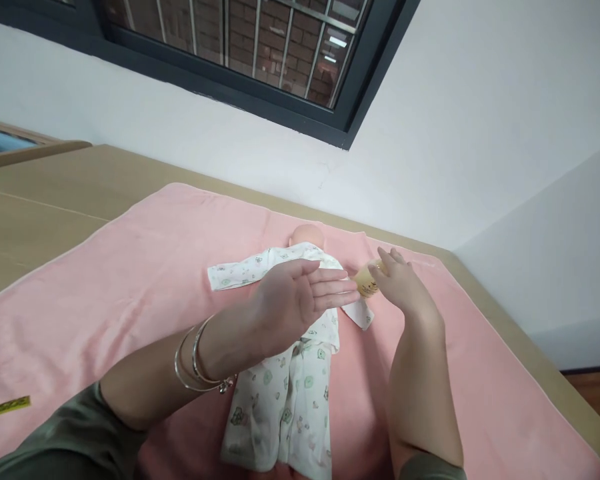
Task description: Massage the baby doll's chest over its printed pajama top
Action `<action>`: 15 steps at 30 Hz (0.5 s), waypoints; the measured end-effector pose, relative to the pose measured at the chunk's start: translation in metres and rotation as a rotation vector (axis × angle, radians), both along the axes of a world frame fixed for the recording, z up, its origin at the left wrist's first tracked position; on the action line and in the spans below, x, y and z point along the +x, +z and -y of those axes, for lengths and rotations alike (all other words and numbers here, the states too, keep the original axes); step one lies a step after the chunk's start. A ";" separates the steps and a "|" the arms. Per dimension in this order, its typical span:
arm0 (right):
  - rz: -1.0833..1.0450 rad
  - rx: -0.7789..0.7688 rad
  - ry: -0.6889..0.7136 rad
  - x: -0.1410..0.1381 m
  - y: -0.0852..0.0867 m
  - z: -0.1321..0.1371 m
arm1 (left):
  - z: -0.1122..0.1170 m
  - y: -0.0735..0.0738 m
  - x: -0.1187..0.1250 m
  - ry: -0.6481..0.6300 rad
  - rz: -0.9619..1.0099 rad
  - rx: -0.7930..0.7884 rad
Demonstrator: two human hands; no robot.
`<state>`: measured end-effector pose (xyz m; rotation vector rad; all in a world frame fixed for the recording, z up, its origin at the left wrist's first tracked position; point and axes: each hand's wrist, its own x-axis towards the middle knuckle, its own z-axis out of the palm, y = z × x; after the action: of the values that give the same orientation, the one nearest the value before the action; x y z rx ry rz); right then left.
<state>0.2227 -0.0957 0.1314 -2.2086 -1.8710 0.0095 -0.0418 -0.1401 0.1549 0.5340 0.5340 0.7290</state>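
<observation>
A baby doll (307, 235) in a white printed sleepsuit (285, 380) lies on a pink blanket (130, 267). My left hand (300, 297) hovers flat over the doll's chest, palm turned inward, fingers stretched out and holding nothing. Silver bangles circle that wrist. My right hand (403, 283) is just right of the doll, its fingers curled around a small yellowish bottle (367, 280) lying by the doll's sleeve.
The blanket covers a tan table (55, 193) set against a white wall. A dark-framed barred window (260, 47) is above. A yellow strip (5, 407) lies on the blanket at the left edge. Wooden floor shows at the far right.
</observation>
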 end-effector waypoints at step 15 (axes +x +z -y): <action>-0.417 0.272 0.861 -0.132 -0.030 0.104 | 0.023 -0.005 0.001 0.268 0.153 0.058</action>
<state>0.0905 -0.2000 0.1017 -1.0023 -2.2244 0.3173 -0.0406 -0.1630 0.1500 0.4601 0.4470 1.0344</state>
